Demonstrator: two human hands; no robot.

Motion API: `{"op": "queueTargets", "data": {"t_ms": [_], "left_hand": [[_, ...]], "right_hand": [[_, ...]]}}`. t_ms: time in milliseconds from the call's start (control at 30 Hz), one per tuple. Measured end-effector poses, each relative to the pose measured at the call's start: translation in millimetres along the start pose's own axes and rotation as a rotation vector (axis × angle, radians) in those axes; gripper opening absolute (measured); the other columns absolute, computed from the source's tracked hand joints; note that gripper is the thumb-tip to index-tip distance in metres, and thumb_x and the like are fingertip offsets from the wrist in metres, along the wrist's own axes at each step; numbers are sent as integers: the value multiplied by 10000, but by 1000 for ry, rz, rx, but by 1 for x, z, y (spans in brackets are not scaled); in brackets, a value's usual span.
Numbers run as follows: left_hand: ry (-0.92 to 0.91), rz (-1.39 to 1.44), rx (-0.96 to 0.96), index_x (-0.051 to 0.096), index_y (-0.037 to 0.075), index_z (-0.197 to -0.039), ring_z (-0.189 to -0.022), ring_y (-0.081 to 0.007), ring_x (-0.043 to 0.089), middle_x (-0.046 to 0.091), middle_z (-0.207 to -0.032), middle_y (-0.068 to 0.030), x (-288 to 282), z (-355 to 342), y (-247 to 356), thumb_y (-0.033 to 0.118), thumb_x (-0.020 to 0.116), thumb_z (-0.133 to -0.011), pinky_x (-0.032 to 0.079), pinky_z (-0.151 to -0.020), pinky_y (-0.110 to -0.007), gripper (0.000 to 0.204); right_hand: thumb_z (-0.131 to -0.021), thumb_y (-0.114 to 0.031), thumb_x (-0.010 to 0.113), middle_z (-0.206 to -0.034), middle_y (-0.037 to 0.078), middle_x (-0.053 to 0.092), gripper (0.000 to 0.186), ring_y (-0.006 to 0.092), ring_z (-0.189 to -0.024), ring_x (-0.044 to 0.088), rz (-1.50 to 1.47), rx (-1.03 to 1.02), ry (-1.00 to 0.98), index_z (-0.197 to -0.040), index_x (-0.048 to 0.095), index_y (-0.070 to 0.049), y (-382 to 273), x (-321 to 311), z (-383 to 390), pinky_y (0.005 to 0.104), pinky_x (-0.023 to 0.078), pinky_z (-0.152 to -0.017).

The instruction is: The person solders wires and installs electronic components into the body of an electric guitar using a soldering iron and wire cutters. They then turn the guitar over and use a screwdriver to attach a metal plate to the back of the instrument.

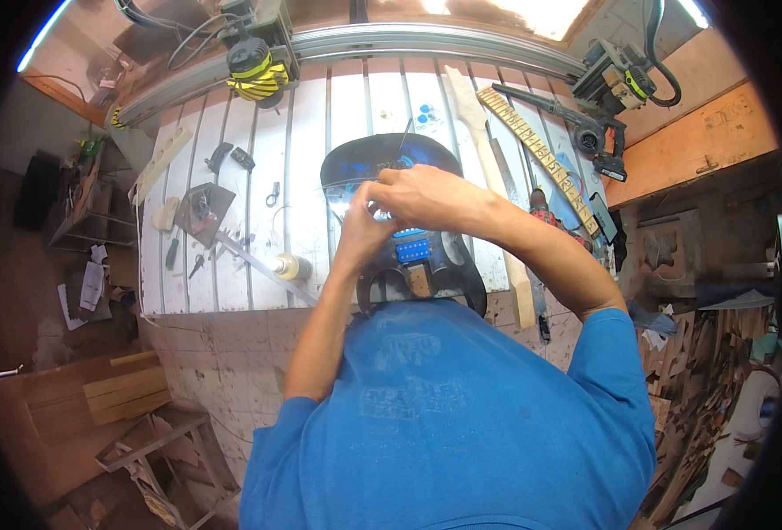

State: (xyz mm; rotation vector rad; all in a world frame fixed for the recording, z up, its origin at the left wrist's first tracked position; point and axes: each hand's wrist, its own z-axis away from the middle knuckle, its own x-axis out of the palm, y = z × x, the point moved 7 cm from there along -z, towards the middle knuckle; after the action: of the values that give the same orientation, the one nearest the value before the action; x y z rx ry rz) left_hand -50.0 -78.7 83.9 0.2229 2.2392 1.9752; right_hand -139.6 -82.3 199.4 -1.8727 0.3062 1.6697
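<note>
A dark electric guitar body (369, 159) with blue patches lies on the slotted white table (307, 115), its neck end toward me. My left hand (366, 228) and my right hand (431, 196) meet above its middle, fingers bent and closed together. Whatever they pinch is hidden behind the fingers. From the hands a fine wire-like line runs out to the left. A blue pickup (413, 251) is set in the body just below the hands, and a bare wood neck pocket (419, 281) lies nearer to me. Beyond the right hand, a thin dark rod (406, 137) sticks up from the body.
Right of the guitar body lie a pale wooden neck blank (488, 159), an inlaid fretboard (541, 155), a red drill (546, 212) and a cordless blower (588, 137). Leftward are a small bottle (292, 266) and a square metal plate (204, 212). A machine gantry (435, 38) spans the far side.
</note>
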Motion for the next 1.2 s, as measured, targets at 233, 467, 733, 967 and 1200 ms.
{"op": "queueTargets", "data": {"t_ms": [233,467,733,967,1200], "left_hand": [[-187,119,-197,645,11,-1114,-1020,-203,684,723,-1031,-80,-7,2,-23,208,874,-823,523,-972,-382,419],[-19,-121,-20,641,-1,-1140,-1017,-224,699,728,-1022,-92,-2,0,-6,187,861,-815,531,-933,-365,435],[-163,-94,-72,641,-15,-1213,-1160,-234,667,687,-1258,-141,-11,-2,-22,141,873,-791,525,-986,-388,507],[-76,103,3,663,10,-1183,-1079,-210,703,750,-1082,-83,-3,7,-8,125,861,-812,530,-921,-372,436],[-48,-129,47,636,5,-1205,-1100,-214,697,730,-1111,-110,-6,3,17,159,817,-859,528,-950,-363,420]], "right_hand": [[-809,-88,775,-1099,224,622,318,436,-893,723,-58,-81,21,-1062,610,12,-1,3,4,474,589,-727],[-851,-60,736,-1097,229,614,311,430,-917,716,-42,133,-118,-1118,598,22,1,5,1,472,577,-744],[-855,-46,711,-1079,198,574,289,402,-957,708,-142,111,-86,-1118,615,24,-13,-6,4,468,589,-793],[-887,-109,734,-1082,201,566,362,392,-964,701,46,26,-154,-1187,563,-1,-3,5,0,467,585,-791],[-896,-115,752,-1099,217,564,354,397,-973,682,-111,156,-104,-1155,555,24,-13,-9,4,447,575,-770]]}}
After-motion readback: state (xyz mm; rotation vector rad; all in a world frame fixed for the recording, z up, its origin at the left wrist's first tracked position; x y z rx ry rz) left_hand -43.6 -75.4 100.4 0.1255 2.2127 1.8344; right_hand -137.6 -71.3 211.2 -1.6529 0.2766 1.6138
